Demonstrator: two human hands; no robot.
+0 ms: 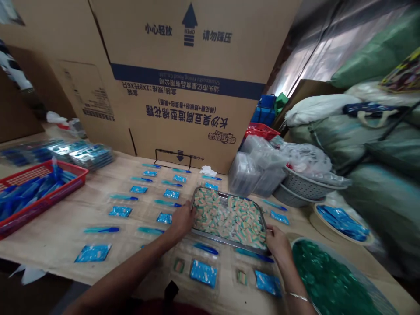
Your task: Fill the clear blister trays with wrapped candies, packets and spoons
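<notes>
My left hand point(182, 221) grips the left rim of a shallow metal tray point(229, 239), its fingers reaching over the edge. My right hand point(278, 245) holds the tray's front right corner. The tray is heaped with small striped orange, green and cream food pieces point(228, 216). Around it on the table, rows of blue plastic spoons point(101, 229) and flat blue sachets point(92, 253) lie in clear wrappers. A thin bracelet circles my right wrist.
A tan-covered table point(42, 249) carries a red basket point(49, 201) of blue items at left. Stacked clear trays point(92, 157) stand behind it. Right of the table are grey baskets point(305, 188), a green-filled basin point(348, 262) and bulging sacks point(377, 148). Large cardboard sheets point(183, 87) rise behind.
</notes>
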